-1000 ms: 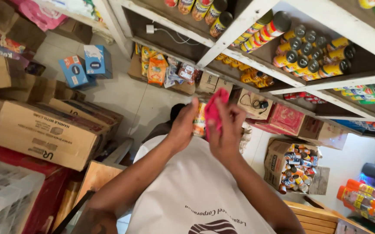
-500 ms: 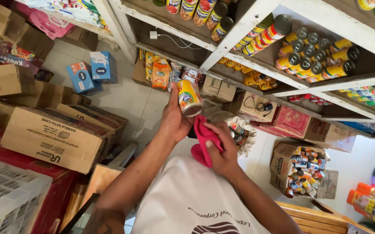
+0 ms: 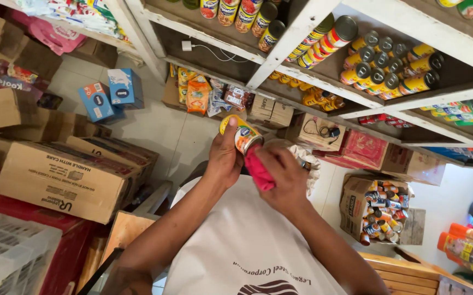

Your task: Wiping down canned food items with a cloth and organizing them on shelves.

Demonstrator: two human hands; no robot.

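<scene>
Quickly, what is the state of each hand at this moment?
Left hand: closed around a small can.
Right hand: closed on a pink cloth, pressed against the can.

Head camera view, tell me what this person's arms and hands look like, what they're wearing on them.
Both forearms are bare, with no sleeves in view. The left hand and right hand wear no gloves, and no rings, watch or bracelets can be seen. Below the arms a white garment with dark printed lettering and a dark striped emblem covers the torso.
</scene>
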